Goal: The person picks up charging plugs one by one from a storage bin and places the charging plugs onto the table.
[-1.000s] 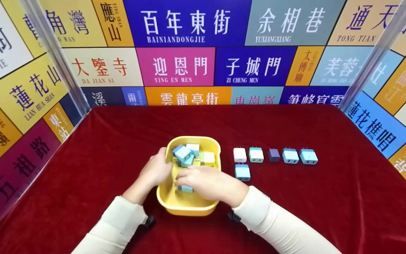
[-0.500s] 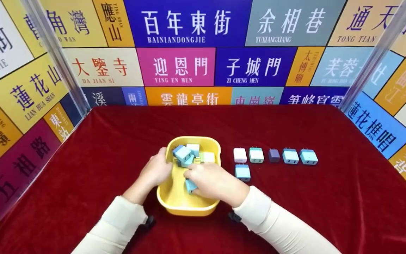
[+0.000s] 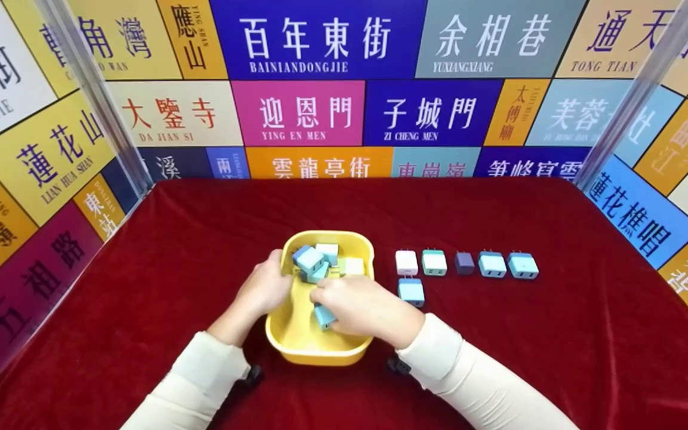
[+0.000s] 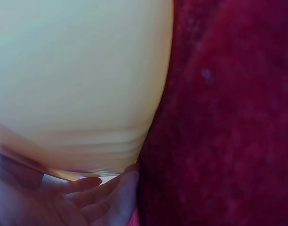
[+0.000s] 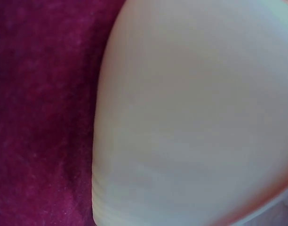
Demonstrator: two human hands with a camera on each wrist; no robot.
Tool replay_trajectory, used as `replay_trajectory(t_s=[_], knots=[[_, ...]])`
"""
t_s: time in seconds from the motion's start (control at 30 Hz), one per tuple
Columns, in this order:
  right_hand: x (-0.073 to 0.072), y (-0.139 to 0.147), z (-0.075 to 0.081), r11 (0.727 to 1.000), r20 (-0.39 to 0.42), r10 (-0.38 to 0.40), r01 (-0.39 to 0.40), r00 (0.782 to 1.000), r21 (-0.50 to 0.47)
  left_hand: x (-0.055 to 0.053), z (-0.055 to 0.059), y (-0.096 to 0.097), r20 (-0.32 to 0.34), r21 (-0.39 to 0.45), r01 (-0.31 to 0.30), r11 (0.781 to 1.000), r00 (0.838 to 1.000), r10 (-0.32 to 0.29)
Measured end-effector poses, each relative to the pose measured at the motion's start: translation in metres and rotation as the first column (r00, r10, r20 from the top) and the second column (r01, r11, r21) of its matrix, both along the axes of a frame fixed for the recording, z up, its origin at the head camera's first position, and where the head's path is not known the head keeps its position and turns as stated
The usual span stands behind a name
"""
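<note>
A yellow plastic basin [image 3: 320, 357] stands on the red cloth in the head view. My left hand [image 3: 264, 285] grips its left rim, thumb over the edge; in the left wrist view, fingers [image 4: 120, 193] lie along the outer wall. Reaching inside, my right hand [image 3: 359, 304] pinches a light-blue USB wall charger [image 3: 323, 318] low in the basin, partly covering it. Further back in the basin lie a blue charger [image 3: 308, 260], a white-and-blue charger [image 3: 327, 253], another light-blue one [image 3: 315, 273] and a pale green-and-white one [image 3: 353, 266]. The right wrist view shows mostly the basin's outer wall [image 5: 181, 117].
Right of the basin, a row on the cloth holds a white charger [image 3: 406, 263], a green-and-white charger [image 3: 434, 263], a dark purple charger [image 3: 464, 263] and two light-blue ones. In front of the white one lies another blue charger [image 3: 411, 292]. Sign-printed panels [image 3: 296, 113] surround the table.
My right hand has shifted slightly right and its fingers have drawn together on the light-blue charger, which has turned and moved a little. The left hand and basin have stayed put.
</note>
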State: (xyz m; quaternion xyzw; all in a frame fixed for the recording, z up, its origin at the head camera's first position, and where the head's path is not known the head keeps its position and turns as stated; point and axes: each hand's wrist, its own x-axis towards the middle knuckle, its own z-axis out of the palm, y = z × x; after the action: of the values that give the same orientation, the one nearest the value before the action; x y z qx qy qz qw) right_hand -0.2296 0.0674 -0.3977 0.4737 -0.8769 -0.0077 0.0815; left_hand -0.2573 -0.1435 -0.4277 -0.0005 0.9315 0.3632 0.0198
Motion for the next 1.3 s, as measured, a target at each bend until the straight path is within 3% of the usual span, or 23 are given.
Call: replay_trajectory(t_s=[0.3, 0.83, 1.3], knots=[[0.001, 0.004, 0.01, 1.0, 0.012, 0.003, -0.002, 1.0, -0.021, 0.0, 0.0, -0.001, -0.001, -0.001, 0.003, 1.0, 1.0, -0.003], [-0.004, 0.029, 0.055, 0.994, 0.088, -0.051, 0.059, 0.995, -0.09, 0.0, 0.001, 0.0, 0.005, -0.011, -0.001, 1.0, 1.0, 0.001], [-0.003, 0.063, 0.06, 0.986, 0.078, -0.16, 0.163, 0.984, -0.037, 0.0, 0.001, 0.0, 0.009, 0.012, -0.003, 1.0, 1.0, 0.003]])
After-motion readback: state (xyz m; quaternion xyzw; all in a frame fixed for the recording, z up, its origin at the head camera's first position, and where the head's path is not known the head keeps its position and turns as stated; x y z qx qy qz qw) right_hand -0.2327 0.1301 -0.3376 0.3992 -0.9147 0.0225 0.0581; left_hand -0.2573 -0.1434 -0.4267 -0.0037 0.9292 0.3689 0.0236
